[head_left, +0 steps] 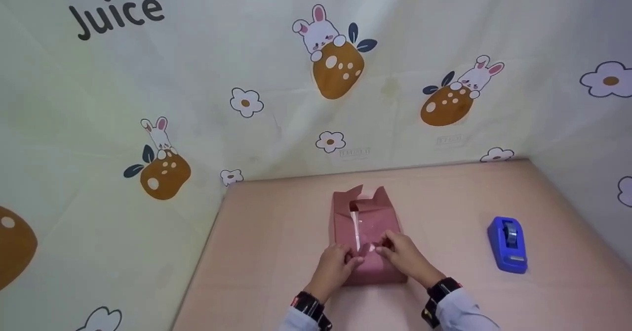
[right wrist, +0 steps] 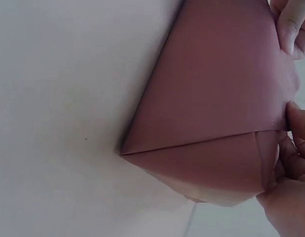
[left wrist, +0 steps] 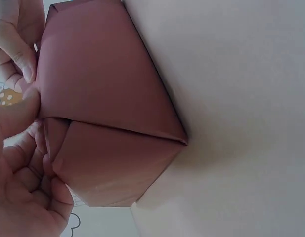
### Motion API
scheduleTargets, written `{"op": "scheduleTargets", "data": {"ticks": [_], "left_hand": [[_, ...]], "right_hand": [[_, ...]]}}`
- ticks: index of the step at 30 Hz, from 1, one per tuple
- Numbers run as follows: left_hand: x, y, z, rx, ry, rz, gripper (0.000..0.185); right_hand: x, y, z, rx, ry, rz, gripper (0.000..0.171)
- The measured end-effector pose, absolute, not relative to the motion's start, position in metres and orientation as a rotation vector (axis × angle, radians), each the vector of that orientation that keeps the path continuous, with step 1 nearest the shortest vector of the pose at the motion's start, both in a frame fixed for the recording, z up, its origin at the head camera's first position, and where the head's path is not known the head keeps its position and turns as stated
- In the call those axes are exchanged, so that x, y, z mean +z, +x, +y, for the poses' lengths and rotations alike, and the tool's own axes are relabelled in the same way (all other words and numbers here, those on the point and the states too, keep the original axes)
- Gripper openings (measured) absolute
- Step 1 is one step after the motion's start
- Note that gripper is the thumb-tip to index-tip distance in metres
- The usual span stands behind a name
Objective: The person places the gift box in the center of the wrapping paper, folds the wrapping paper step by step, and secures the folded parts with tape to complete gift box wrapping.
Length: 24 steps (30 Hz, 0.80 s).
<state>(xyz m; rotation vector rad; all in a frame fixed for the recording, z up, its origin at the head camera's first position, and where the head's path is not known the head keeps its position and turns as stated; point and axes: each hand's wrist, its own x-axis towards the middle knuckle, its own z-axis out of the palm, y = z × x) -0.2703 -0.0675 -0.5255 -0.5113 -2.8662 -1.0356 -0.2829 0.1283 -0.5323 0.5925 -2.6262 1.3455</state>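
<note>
A box-shaped parcel in dusky red wrapping paper [head_left: 377, 271] lies on the table, with loose flaps standing up at its far end. Along its top runs a gap where a white strip [head_left: 356, 229] shows, and shiny patches like clear tape lie beside it. My left hand [head_left: 335, 267] pinches the paper's edge on the top near the front, thumb uppermost. Close by, my right hand [head_left: 404, 257] pinches the same edge from the other side. In the left wrist view, the folded paper [left wrist: 108, 69] slants down the front and side to a sharp lower corner.
A blue tape dispenser [head_left: 507, 244] with a roll in it stands to the right of the parcel. The table has a pale pink cover [head_left: 261, 232]. A printed curtain [head_left: 276, 138] with rabbits and flowers hangs behind and at both sides.
</note>
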Motion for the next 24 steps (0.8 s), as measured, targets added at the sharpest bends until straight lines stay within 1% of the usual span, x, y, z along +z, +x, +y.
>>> {"op": "scheduleTargets", "data": {"ticks": [6, 13, 19, 24], "left_hand": [[-0.5271, -0.2734, -0.0672, -0.963, -0.579, -2.801, 0.016], [-0.5292, -0.2743, -0.0685, -0.925, -0.549, -2.824, 0.017], [-0.5278, -0.2750, -0.0679, -0.953, -0.523, -2.826, 0.017], [-0.5272, -0.2757, -0.0654, -1.026, -0.508, -2.815, 0.019]], "right_hand": [[-0.5267, -0.2860, 0.1325, 1.317, 0.635, -2.652, 0.012], [-0.5270, -0.2892, 0.1335, 1.357, 0.661, -2.676, 0.013], [-0.5266, -0.2905, 0.1292, 1.318, 0.571, -2.695, 0.011], [-0.5271, -0.2899, 0.1247, 1.153, 0.448, -2.716, 0.015]]}}
